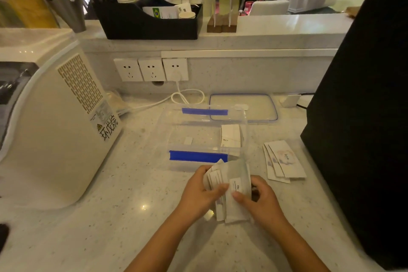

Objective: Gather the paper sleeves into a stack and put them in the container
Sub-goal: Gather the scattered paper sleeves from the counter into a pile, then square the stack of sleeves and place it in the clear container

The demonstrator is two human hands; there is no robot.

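Note:
A loose stack of white paper sleeves (229, 180) stands on edge on the counter between both hands. My left hand (199, 191) grips its left side and my right hand (263, 197) pinches its right side. Just beyond it sits a clear plastic container (198, 137) with blue clips, open, with a few sleeves (230, 136) leaning against its right wall. Three more sleeves (284, 160), one printed "love", lie fanned flat on the counter to the right.
The container's blue-rimmed lid (254, 108) lies behind it. A white appliance (55, 117) fills the left side, with its cable (187, 95) plugged into a wall socket. A tall black object (364, 95) blocks the right. A black organiser (150, 20) stands on the raised ledge.

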